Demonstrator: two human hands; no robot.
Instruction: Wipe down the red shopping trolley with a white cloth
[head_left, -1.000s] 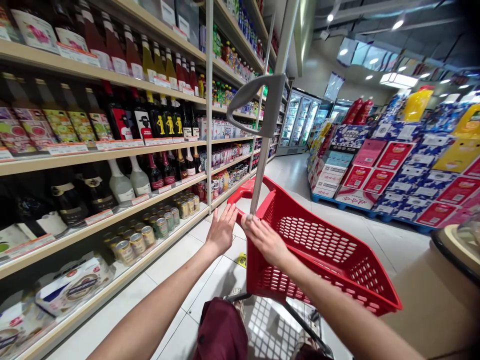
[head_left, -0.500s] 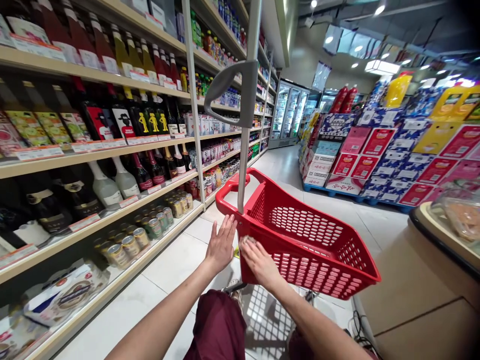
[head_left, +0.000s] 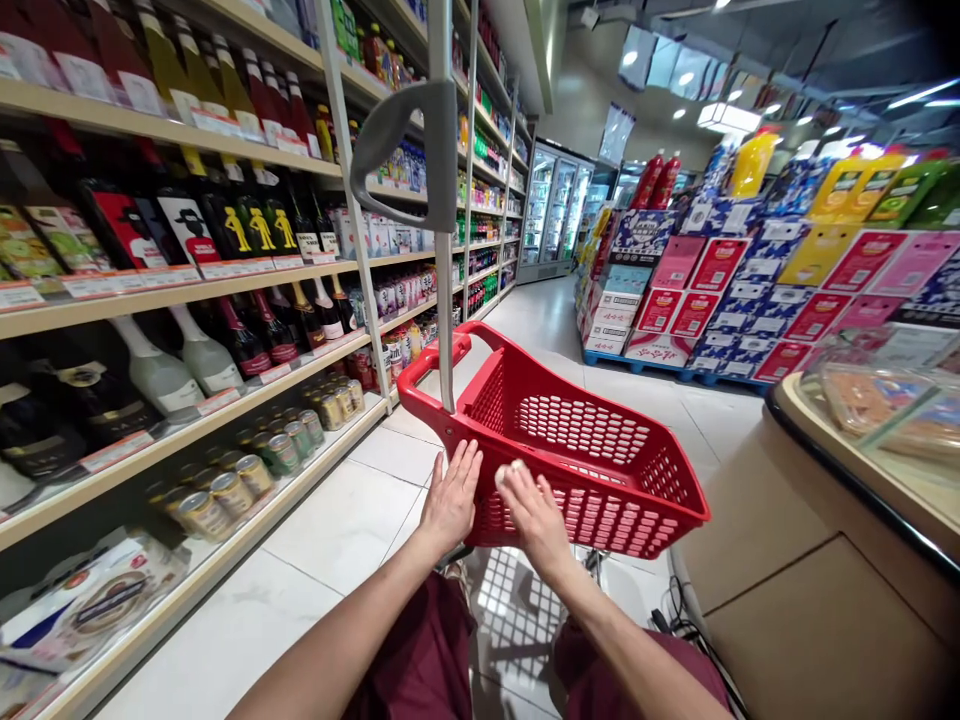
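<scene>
A red plastic shopping basket (head_left: 585, 475) with slotted walls stands in front of me, joined to a metal pole with a grey handle (head_left: 405, 160). My left hand (head_left: 452, 492) lies flat against the basket's near end wall, fingers stretched out and holding nothing. Beside it, on the same red side, my right hand (head_left: 532, 520) presses a small crumpled pale cloth (head_left: 508, 470) against the plastic. Most of the cloth is hidden under the fingers. No goods show inside the basket.
Shelves (head_left: 180, 290) of bottles and cans run along the left. Stacked drink cartons (head_left: 712, 290) stand on a blue pallet (head_left: 637, 362) at back right. A counter (head_left: 810, 520) with packaged food is close on the right, cables (head_left: 679, 610) at its foot.
The view has shifted right, so basket and shelves sit further left. My right hand with the cloth has moved along the basket's side, slightly up; my left hand stays on the end wall.
</scene>
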